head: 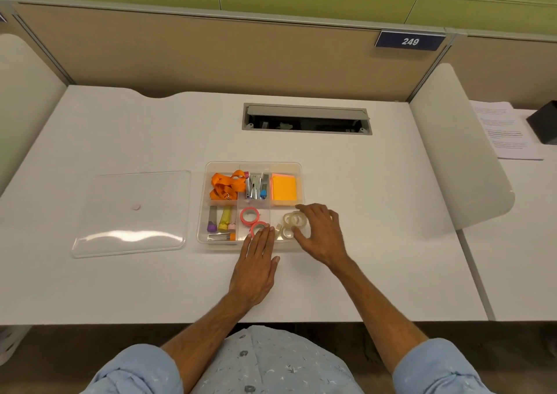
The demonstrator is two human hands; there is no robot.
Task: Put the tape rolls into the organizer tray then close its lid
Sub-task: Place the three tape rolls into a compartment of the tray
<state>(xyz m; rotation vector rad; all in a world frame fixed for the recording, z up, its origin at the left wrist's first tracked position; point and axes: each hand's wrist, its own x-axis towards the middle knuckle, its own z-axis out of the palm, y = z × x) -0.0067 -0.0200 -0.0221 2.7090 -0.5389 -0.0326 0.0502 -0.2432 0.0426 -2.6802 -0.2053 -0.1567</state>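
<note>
A clear organizer tray (252,164) sits mid-desk with its clear lid (132,212) lying flat to its left. Two pink tape rolls (249,215) lie in the front middle compartment. Several clear tape rolls (291,220) are in the front right compartment. My left hand (256,261) lies flat at the tray's front edge, fingertips touching the nearer pink roll (258,227). My right hand (321,233) reaches over the tray's right front corner, fingertips on a clear roll at the top of the pile.
Other compartments hold an orange lanyard (226,184), staplers (256,185), orange sticky notes (284,189) and markers (224,218). A cable slot (306,119) opens at the desk's back. Papers (503,128) and a black box (544,122) lie beyond the right divider.
</note>
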